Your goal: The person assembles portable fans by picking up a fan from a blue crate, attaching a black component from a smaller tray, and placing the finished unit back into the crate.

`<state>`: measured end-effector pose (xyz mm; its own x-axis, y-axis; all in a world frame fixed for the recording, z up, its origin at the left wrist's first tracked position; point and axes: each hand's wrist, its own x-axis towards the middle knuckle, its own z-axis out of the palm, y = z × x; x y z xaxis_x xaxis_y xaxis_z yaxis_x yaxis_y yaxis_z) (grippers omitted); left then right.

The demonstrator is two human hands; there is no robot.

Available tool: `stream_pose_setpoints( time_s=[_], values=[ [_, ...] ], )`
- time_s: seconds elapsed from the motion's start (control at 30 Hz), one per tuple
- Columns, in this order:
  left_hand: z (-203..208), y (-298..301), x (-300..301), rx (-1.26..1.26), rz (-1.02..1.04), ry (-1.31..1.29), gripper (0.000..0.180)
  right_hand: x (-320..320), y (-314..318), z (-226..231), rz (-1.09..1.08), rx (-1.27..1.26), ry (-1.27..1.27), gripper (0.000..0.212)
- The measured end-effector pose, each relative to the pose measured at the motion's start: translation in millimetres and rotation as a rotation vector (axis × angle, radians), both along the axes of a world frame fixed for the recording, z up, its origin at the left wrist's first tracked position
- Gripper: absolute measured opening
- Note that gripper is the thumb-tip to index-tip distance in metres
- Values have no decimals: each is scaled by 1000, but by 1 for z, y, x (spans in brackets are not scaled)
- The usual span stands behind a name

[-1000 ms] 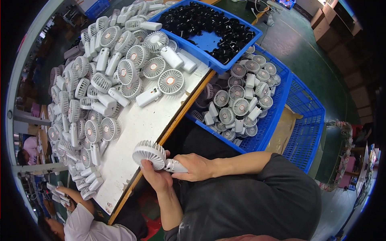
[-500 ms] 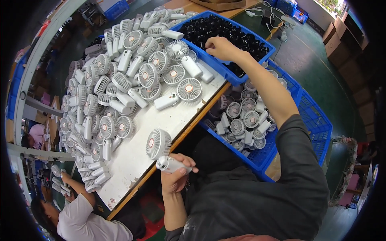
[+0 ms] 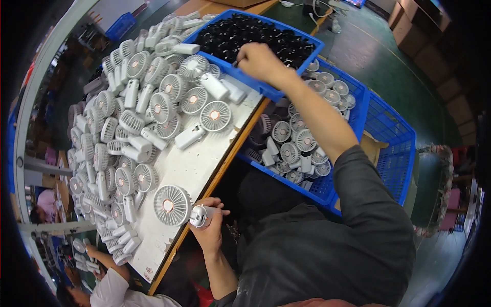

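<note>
My left hand (image 3: pixel 208 234) is closed round the handle of a small white handheld fan (image 3: pixel 173 205), at the table's near edge. The fan's round grille with its copper-coloured centre faces up, and the handle's end shows by my thumb. My right hand (image 3: pixel 259 62) is at the near side of a blue tray (image 3: pixel 263 88) heaped with small black parts (image 3: pixel 240 35). Its fingers are curled together, their tips hidden, so what they hold cannot be made out. Beside the tray, several loose white fans (image 3: pixel 215 116) lie on the white tabletop (image 3: pixel 176 166).
A big pile of white fans (image 3: pixel 130 123) covers the table's left and far parts. Right of the table, below the tray, a blue crate (image 3: pixel 327 197) holds more fans, with another blue crate (image 3: pixel 399 153) behind it. A co-worker (image 3: pixel 110 286) handles fans at lower left.
The view has shifted, so the table and trays appear farther left. My left hand has turned the fan so its grille faces up more. My right hand stays at the black parts, fingers more curled.
</note>
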<state>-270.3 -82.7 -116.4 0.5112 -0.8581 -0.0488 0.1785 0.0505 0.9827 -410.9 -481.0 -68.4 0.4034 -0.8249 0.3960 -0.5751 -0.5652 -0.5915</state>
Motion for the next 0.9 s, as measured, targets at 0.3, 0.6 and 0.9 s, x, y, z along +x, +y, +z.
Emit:
stream_pose_setpoints(
  time_s=[0.3, 0.6, 0.9],
  values=[
    [-2, -5, -22, -49, 122, -134, 32, -5, 263, -38, 611, 957, -418, 15],
    [18, 1, -20, 120, -275, 415, 26, -17, 253, -21, 761, -5, -308, 26],
    [20, -1, -25, -78, -188, 631, 58, 13, 257, 2, 901, -163, -76, 49]
  ],
)
